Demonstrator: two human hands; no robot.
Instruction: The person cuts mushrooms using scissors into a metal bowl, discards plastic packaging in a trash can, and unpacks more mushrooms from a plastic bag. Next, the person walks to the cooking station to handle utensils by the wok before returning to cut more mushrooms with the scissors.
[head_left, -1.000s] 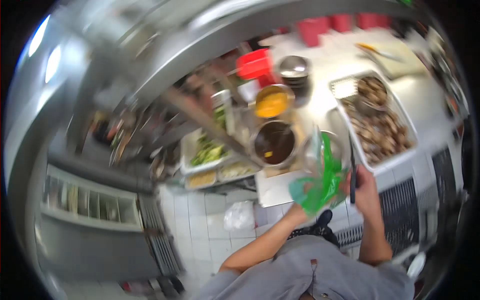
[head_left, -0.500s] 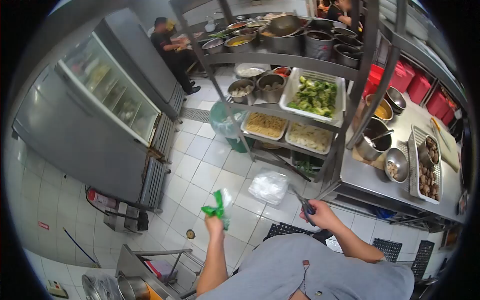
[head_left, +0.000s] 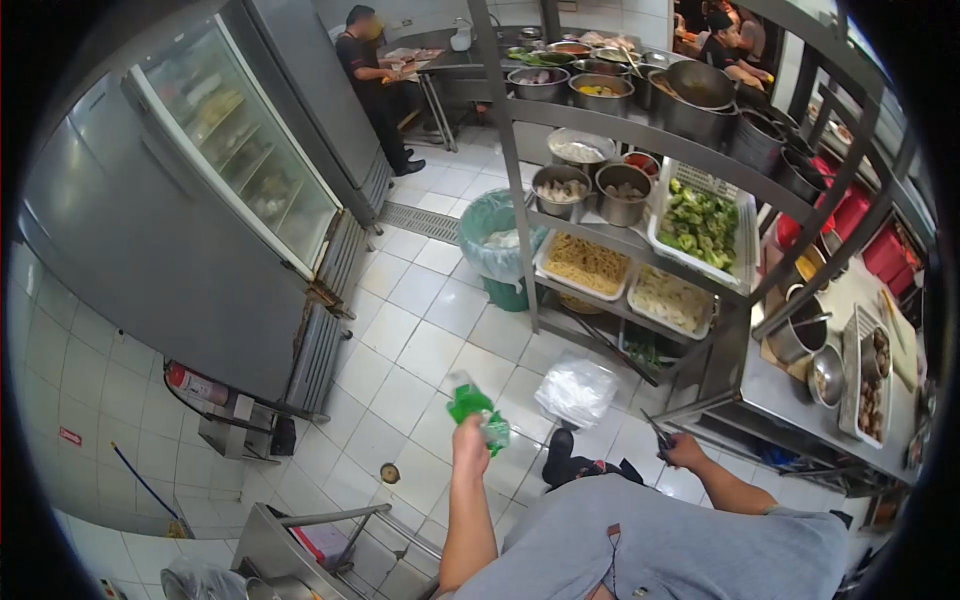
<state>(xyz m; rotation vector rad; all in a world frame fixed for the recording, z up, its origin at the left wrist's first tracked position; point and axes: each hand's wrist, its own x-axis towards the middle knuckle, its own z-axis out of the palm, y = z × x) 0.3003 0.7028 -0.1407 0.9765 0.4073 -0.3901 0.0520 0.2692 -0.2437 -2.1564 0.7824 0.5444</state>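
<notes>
In the head view, my left hand point(head_left: 470, 446) is closed around a crumpled green and clear plastic bag point(head_left: 480, 412), which sticks up past the fingers. My right hand point(head_left: 686, 452) grips the dark handles of a pair of scissors point(head_left: 660, 434), blades pointing up and away from me. Whether the blades are apart is too small to tell. Between and beyond my hands, a bundle of clear plastic point(head_left: 577, 391) appears to lie on the white floor tiles, touched by neither hand.
Ahead stands a metal shelf rack point(head_left: 600, 222) with pots, broccoli point(head_left: 700, 225) and noodles point(head_left: 588, 265). A lined green bin point(head_left: 508, 292) is beside it. A steel counter point(head_left: 770, 395) is right, refrigerators point(head_left: 170, 235) left. Co-workers point(head_left: 375, 85) stand farther back.
My view has shifted as I step forward; a dark shoe now shows below. Both hands keep their hold, and the scissors have moved farther right of the clear plastic bundle.
</notes>
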